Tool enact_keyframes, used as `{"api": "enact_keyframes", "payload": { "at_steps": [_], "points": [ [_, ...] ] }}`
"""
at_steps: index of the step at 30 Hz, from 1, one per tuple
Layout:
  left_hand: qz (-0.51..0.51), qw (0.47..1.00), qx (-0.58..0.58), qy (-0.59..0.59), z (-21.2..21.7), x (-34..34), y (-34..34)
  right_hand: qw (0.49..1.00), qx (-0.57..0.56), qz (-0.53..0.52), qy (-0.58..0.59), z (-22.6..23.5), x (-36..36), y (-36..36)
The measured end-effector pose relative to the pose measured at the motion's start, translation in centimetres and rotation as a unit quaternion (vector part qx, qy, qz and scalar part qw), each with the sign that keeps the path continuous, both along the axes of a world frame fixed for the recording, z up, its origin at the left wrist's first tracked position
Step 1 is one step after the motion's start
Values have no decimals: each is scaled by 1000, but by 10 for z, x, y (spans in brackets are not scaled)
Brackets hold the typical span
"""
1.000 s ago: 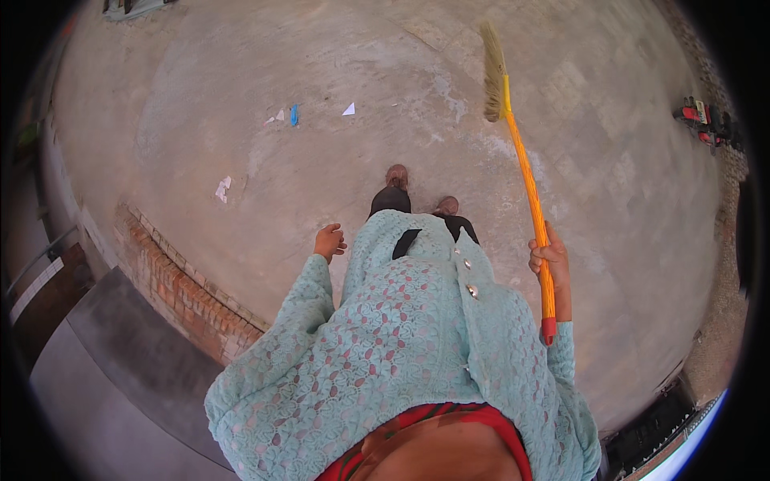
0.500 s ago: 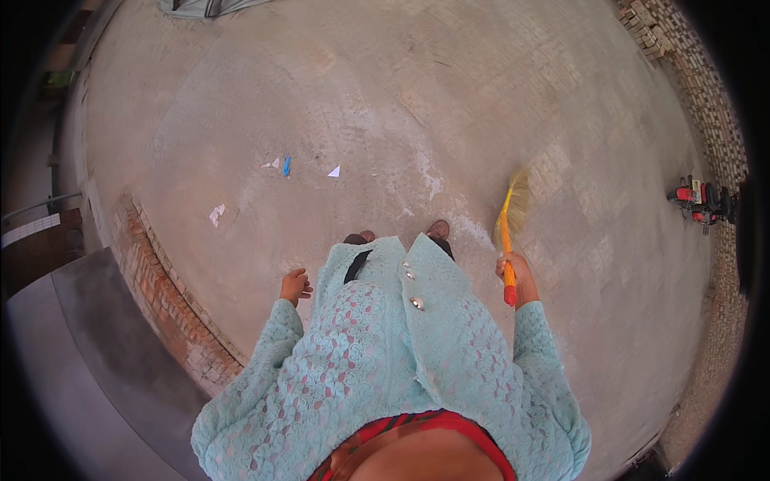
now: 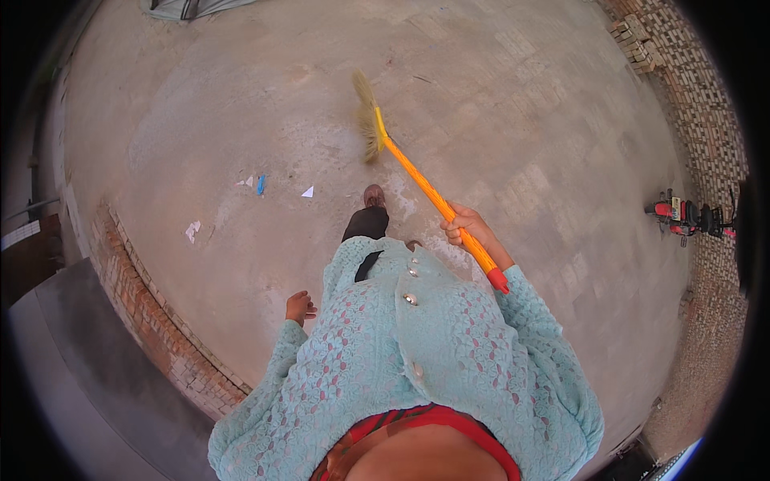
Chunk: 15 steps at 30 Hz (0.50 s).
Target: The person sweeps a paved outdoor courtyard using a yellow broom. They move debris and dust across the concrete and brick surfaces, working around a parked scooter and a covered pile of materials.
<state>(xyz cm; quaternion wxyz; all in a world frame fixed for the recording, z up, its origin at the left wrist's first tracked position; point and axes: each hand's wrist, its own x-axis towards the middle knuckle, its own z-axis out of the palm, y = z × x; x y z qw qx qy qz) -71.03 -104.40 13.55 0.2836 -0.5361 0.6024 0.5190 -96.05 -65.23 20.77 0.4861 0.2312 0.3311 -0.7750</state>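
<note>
My right hand (image 3: 472,225) is wrapped round the orange handle of a broom (image 3: 429,191), close to its red end cap. The handle slants forward and to the left. Its yellow neck leads to a fan of pale straw bristles (image 3: 369,120) out ahead of my feet; whether they touch the ground I cannot tell. At my left side hangs my left hand (image 3: 300,307), empty, its fingers loosely bent and a little apart. Ahead on the left lie a white paper triangle (image 3: 308,192), a blue scrap (image 3: 261,185), small pale scraps (image 3: 247,181) and a crumpled whitish piece (image 3: 192,231).
A low brick edging (image 3: 152,317) curves along the left, beside a dark grey surface (image 3: 104,353). On the right stand a red and black motorbike (image 3: 686,215) and a brick wall (image 3: 710,120), with stacked bricks (image 3: 636,44) near it. A grey sheet (image 3: 188,8) lies at the far left.
The broom has swung from my right side forward and left, and my right hand has moved left with it. One of my feet has stepped forward. My left hand still hangs empty.
</note>
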Motion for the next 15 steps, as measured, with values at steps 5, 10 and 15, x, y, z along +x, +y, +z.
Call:
{"api": "enact_keyframes", "payload": {
  "at_steps": [5,10,15],
  "points": [
    [-9,996,72,51,-23,-110,6,988,146,-58,7,66,16,49],
    [-145,932,-25,331,57,-291,4,959,218,-179,6,80,28,80],
    [-187,714,-186,649,267,-420,55,926,288,-235,-60,27,-8,140]
  ]
}}
